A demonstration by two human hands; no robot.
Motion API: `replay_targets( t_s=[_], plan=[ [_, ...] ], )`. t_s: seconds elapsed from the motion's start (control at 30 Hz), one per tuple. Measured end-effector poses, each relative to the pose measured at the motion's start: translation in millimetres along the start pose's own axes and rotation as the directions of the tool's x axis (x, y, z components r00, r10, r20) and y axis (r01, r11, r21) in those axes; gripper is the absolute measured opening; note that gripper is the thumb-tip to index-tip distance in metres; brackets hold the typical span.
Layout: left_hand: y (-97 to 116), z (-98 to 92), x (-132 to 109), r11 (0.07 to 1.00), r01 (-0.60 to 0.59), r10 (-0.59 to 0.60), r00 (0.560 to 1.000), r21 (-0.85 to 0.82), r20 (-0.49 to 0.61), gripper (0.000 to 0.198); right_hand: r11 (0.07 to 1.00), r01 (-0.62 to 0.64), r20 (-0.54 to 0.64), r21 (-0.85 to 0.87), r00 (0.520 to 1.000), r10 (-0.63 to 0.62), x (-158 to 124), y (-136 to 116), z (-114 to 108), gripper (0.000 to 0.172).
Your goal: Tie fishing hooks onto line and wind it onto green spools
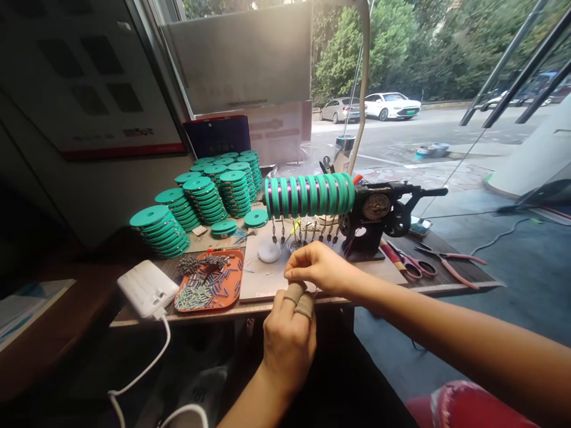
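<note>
My left hand is at the table's front edge, fingers curled, two fingers wrapped in tan tape. My right hand sits just above it in a pinch, fingertips meeting the left fingers; what they hold is too small to make out. Behind the hands a row of green spools sits on the shaft of a black hand-crank winder, with small hooks and weights hanging below. A grey work mat lies under the hands.
Stacks of green spools stand at the back left. An orange tray of small tubes and a white power bank with a cable lie at the left front. Scissors and pliers lie right of the winder. Beyond is a street with cars.
</note>
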State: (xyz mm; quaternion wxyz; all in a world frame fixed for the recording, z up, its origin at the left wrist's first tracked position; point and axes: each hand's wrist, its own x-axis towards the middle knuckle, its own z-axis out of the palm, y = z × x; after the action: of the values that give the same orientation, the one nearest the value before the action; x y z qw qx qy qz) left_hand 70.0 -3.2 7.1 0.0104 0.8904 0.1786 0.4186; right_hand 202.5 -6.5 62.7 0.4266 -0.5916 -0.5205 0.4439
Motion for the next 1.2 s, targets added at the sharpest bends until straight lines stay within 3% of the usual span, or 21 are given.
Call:
replay_targets(
  t_s=[0.13, 0.2, 0.23, 0.27, 0.33, 0.4, 0.43, 0.5, 0.63, 0.77, 0.87, 1.0, 1.2],
  plan=[
    [1, -2.0, 0, 0.989, 0.056, -0.054, 0.998, -0.136, 0.014, 0.019, 1.0, 0.014, -0.007, -0.022, 1.0, -0.014, 6, -1, 0, 0.009],
    [3, -3.7, 2, 0.939, 0.215, -0.2, 0.976, -0.269, 0.083, 0.015, 0.998, 0.037, -0.019, -0.051, 0.999, -0.038, 1, -4, -3, 0.009],
    [3, -4.2, 3, 0.869, 0.343, -0.308, 0.939, -0.355, 0.154, 0.014, 0.996, 0.054, -0.033, -0.066, 0.998, -0.056, -5, -5, -5, 0.008],
    [4, -4.2, 4, 0.754, 0.486, -0.419, 0.874, -0.442, 0.246, 0.013, 0.992, 0.081, -0.064, -0.094, 0.994, -0.087, -14, -6, -8, 0.007],
    [3, -2.7, 6, 0.414, 0.721, -0.57, 0.681, -0.556, 0.46, 0.01, 0.968, 0.144, -0.176, -0.206, 0.967, -0.181, -36, -2, -14, 0.007],
    [2, 0.0, 7, 0.083, 0.804, -0.598, 0.513, -0.589, 0.616, 0.013, 0.924, 0.167, -0.296, -0.343, 0.915, -0.276, -59, 9, -16, 0.013],
    [2, 1.5, 7, -0.033, 0.807, -0.593, 0.459, -0.59, 0.661, 0.016, 0.916, 0.15, -0.333, -0.371, 0.9, -0.282, -68, 17, -16, 0.015],
    [3, 3.6, 7, -0.175, 0.789, -0.569, 0.407, -0.589, 0.714, 0.017, 0.947, 0.083, -0.358, -0.31, 0.913, -0.197, -82, 35, -8, 0.017],
    [9, 3.4, 8, -0.328, 0.755, -0.489, 0.379, -0.568, 0.786, 0.013, 1.0, 0.001, -0.361, 0.01, 0.933, 0.003, -87, 64, 21, 0.016],
    [13, 2.2, 10, -0.42, 0.728, -0.432, 0.365, -0.542, 0.825, 0.011, 0.959, 0.045, -0.497, 0.281, 0.861, 0.106, -83, 71, 45, 0.016],
    [15, 2.4, 8, -0.35, 0.744, -0.46, 0.393, -0.569, 0.797, 0.012, 0.832, 0.001, -0.377, 0.555, 0.892, 0.25, -80, 71, 53, 0.027],
    [16, 2.1, 6, -0.216, 0.762, -0.519, 0.44, -0.61, 0.733, 0.015, 0.693, -0.013, -0.26, 0.721, 0.921, 0.288, -75, 70, 59, 0.028],
    [15, 3.9, 6, -0.214, 0.779, -0.462, 0.45, -0.589, 0.764, 0.013, 0.57, -0.071, -0.094, 0.819, 0.963, 0.254, -79, 74, 51, 0.026]
  ],
)
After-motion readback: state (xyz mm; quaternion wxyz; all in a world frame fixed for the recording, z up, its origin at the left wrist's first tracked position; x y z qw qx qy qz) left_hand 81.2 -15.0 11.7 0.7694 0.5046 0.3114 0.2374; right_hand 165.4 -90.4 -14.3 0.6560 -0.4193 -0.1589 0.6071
